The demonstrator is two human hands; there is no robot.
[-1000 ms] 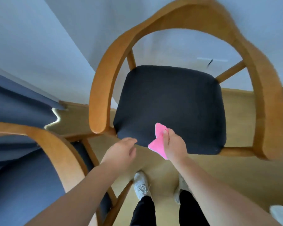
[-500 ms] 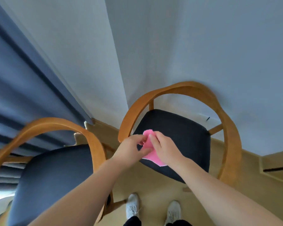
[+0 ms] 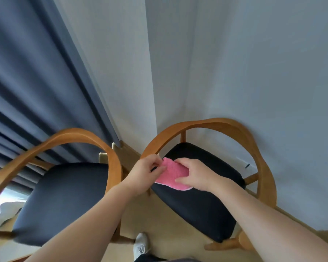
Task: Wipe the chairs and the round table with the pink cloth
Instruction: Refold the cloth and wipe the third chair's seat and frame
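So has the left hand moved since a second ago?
Yes. The left hand has come across to pinch the pink cloth, now over the right chair's seat rather than off its front edge.

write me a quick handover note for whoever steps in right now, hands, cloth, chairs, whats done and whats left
Left hand: pinching the left edge of the pink cloth.
Right hand: gripping the cloth's right side.
The cloth is held in the air in front of the right chair, not touching it.
The left chair stands beside it, by the blue curtain.
The round table is not in view.
Done: cannot tell from this view whether anything has been wiped.
Left: wipe both chairs as needed, then the table.
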